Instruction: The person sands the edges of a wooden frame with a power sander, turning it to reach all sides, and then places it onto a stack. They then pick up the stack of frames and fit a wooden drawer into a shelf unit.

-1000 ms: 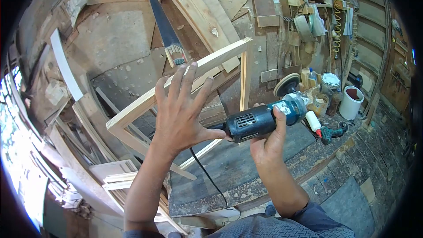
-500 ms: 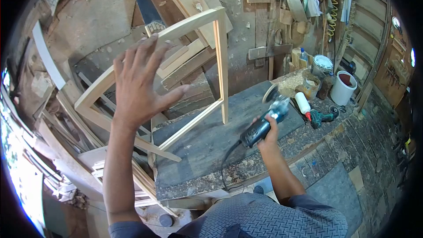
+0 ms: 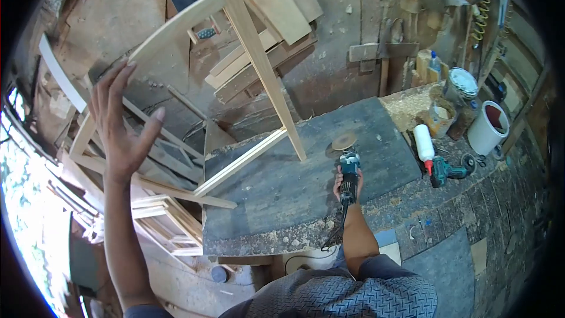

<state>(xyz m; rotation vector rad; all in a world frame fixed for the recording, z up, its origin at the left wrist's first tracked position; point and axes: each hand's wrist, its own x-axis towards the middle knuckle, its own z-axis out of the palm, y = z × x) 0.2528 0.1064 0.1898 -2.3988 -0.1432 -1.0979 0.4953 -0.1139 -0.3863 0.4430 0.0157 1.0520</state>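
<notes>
Because the cord [image 3: 331, 237] is draped over the near edge of the bench [image 3: 276, 200], just beside the right forearm, it could be snagged, and the sander [image 3: 349, 168] dragged askew with it. Whether the disc [image 3: 344, 141] is turning cannot be told. If it were, the bench top could be scored or the tool kicked sideways, since it is steadied by the right hand [image 3: 347, 185] only. The larger risk is judged to lie with the frame [image 3: 263, 76]. It is stood tilted on the bench by its lower rail and the foot of one upright, and its arched top rail is at most brushed by fingertips, so it could be tipped off the left edge or dropped onto the sander. The bottle [image 3: 423, 144] and drill [image 3: 447, 171], lying further right, are well apart from the frame.

The right hand is closed round the sander's body, fingers fully wrapped, with the tool laid on the bench and its disc pointed away from the person. The left hand [image 3: 120, 123] is raised and held wide open, fingers spread and thumb out, and nothing is grasped. Its fingertips [image 3: 125, 69] are seen at the frame's top rail, though whether contact is made cannot be told.
</notes>
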